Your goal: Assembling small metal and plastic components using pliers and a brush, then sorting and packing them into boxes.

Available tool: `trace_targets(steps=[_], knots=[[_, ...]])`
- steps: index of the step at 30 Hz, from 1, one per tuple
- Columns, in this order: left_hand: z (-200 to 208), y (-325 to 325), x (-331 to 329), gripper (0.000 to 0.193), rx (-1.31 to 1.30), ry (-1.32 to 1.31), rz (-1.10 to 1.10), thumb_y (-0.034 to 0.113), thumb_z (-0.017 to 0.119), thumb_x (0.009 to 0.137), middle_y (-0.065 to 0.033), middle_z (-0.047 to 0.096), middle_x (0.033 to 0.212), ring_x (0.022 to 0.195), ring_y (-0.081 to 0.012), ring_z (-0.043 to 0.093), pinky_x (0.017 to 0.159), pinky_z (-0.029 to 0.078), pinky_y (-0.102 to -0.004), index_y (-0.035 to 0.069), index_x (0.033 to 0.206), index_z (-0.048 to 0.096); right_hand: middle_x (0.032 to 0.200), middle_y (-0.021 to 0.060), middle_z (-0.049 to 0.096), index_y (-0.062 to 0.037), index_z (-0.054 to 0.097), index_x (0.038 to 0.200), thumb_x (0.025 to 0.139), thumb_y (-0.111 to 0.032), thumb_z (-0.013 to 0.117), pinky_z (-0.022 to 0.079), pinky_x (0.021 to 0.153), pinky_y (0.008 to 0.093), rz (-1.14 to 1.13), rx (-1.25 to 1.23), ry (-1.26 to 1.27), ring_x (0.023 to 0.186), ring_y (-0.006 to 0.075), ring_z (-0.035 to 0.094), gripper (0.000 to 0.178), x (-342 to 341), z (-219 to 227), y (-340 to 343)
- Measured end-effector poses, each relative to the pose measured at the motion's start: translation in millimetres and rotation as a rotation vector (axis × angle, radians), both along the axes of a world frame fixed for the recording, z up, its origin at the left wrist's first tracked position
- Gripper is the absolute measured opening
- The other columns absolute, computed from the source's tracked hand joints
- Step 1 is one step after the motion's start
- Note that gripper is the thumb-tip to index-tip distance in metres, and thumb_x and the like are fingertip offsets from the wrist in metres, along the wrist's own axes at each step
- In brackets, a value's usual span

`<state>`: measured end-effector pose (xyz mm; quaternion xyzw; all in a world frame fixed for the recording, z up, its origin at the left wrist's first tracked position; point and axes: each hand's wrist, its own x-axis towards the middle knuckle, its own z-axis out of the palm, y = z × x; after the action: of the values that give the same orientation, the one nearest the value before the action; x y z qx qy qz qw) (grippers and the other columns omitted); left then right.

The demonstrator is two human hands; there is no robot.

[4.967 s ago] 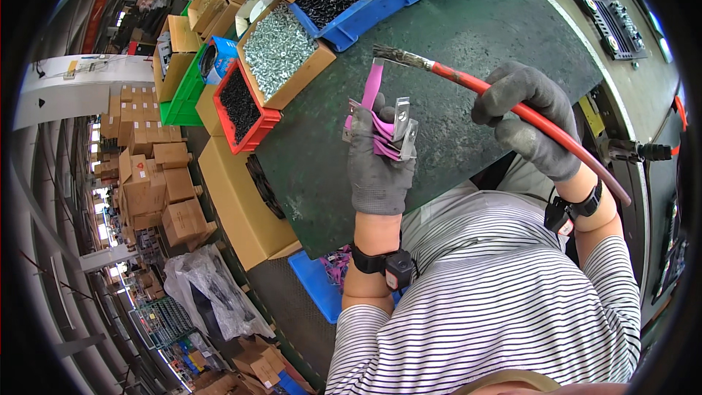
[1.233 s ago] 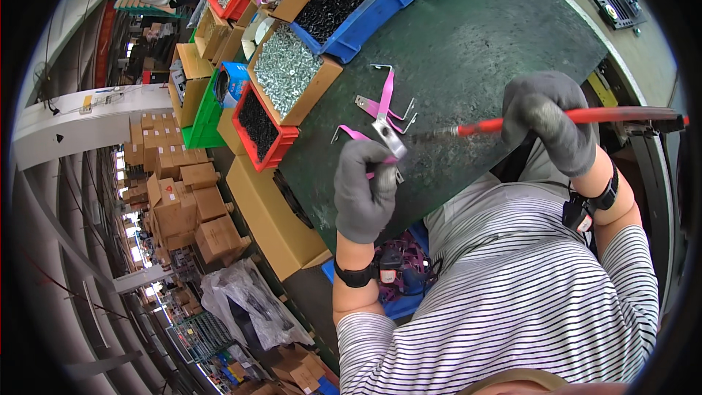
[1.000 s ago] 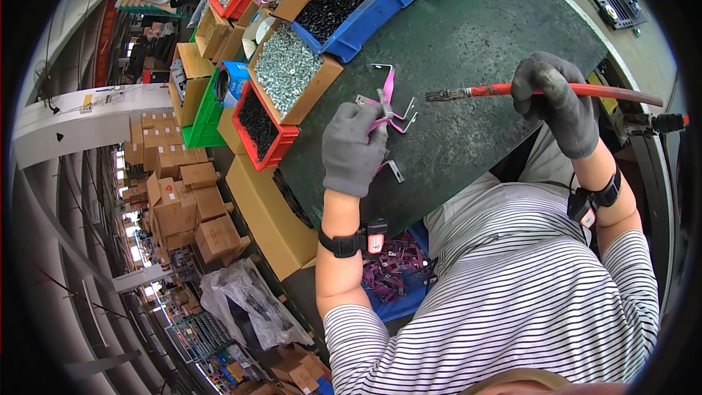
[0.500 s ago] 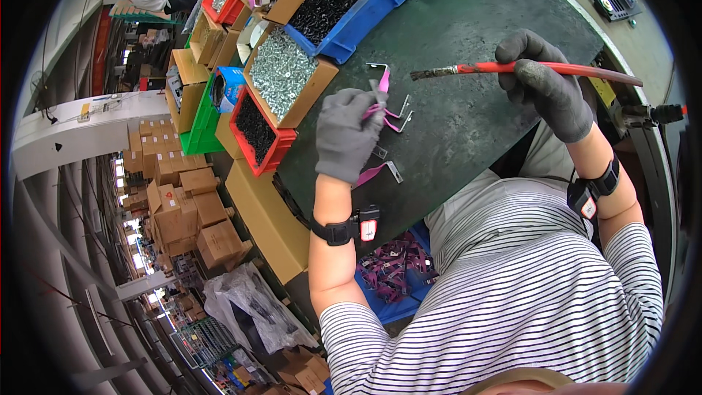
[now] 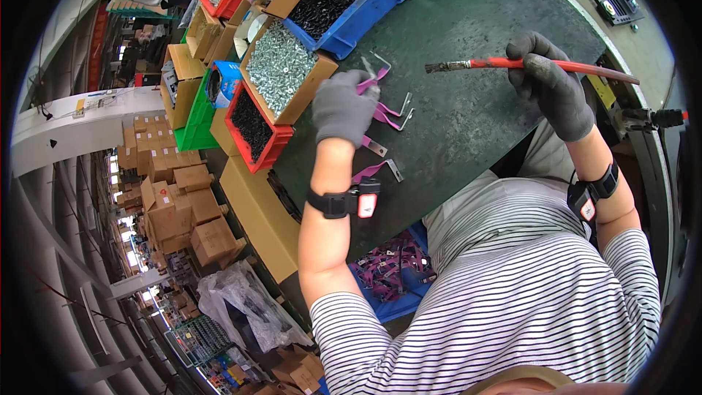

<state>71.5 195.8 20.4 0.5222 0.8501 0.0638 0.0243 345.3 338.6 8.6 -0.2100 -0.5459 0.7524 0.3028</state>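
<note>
A flat worktable with a dark green top [image 5: 468,102] serves as the reference for all positions.

The left hand [image 5: 345,110], in a grey fabric glove, is over the left part of the table. Its fingers bend over a pink strap with metal ends [image 5: 367,85]; the fingertips are partly hidden, so whether they clamp the strap cannot be told. Nearer the table's front edge lie further pink straps with angled silver metal ends [image 5: 385,115], spaced in a rough row on the tabletop.

The right hand [image 5: 552,88], gloved alike, is above the table's right part. Thumb and fingers are clamped on a long red-handled brush with dark bristles [image 5: 493,63], held raised, bristles pointing left.

At the table's left edge stand a cardboard box of silver screws [image 5: 303,91] and a red plastic bin of black parts [image 5: 272,145]. A blue plastic tray [image 5: 401,309] holding pink straps sits below the front edge.
</note>
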Motion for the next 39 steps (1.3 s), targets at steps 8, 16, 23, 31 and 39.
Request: trace_targets(steps=[8, 16, 23, 31, 39], knots=[[30, -35, -5, 0.027, -0.020, -0.159, -0.416, 0.019, 0.066, 0.070, -0.0094, 0.059, 0.095, 0.093, -0.0291, 0.052, 0.082, 0.043, -0.0378, 0.007, 0.094, 0.062, 0.072, -0.0010, 0.055, -0.0071, 0.057, 0.097, 0.083, -0.030, 0.053, 0.036, 0.054, 0.0179, -0.041, -0.066, 0.007, 0.060, 0.0048, 0.046, 0.027, 12, -8, 13], [21, -36, -12, 0.026, 0.067, -0.307, -0.423, 0.022, 0.065, 0.072, -0.0065, 0.060, 0.097, 0.097, -0.0268, 0.053, 0.087, 0.041, -0.0372, 0.014, 0.097, 0.065, 0.073, -0.0006, 0.056, -0.0074, 0.057, 0.097, 0.082, -0.030, 0.055, 0.036, 0.054, 0.0179, -0.001, -0.038, 0.001, 0.060, 0.0046, 0.047, 0.027, 3, -6, 6], [7, -22, -7, 0.019, -0.094, -0.017, -0.467, 0.019, 0.066, 0.072, 0.0012, 0.058, 0.108, 0.113, -0.0238, 0.044, 0.094, 0.037, -0.0380, 0.023, 0.090, 0.069, 0.075, 0.0002, 0.056, -0.0084, 0.057, 0.097, 0.081, -0.031, 0.056, 0.038, 0.056, 0.0179, 0.029, -0.031, 0.021, 0.062, 0.0047, 0.049, 0.027, -5, 3, -12], [10, -29, -16, 0.013, -0.069, -0.037, -0.483, 0.020, 0.067, 0.072, -0.0003, 0.058, 0.108, 0.113, -0.0252, 0.044, 0.096, 0.036, -0.0373, 0.021, 0.085, 0.069, 0.078, 0.0005, 0.056, -0.0100, 0.058, 0.096, 0.080, -0.030, 0.055, 0.038, 0.058, 0.0186, 0.045, -0.017, 0.024, 0.064, 0.0053, 0.048, 0.026, -6, 10, -18], [21, -33, -12, 0.018, 0.795, -0.890, -0.045, 0.018, 0.046, 0.091, -0.0028, 0.055, 0.084, 0.072, -0.0124, 0.054, 0.065, 0.044, -0.0268, 0.005, 0.102, 0.050, 0.076, 0.0002, 0.054, -0.0099, 0.058, 0.093, 0.078, -0.029, 0.056, 0.036, 0.056, 0.0187, 0.035, -0.001, 0.056, 0.063, 0.0055, 0.046, 0.025, -10, 20, -18]])
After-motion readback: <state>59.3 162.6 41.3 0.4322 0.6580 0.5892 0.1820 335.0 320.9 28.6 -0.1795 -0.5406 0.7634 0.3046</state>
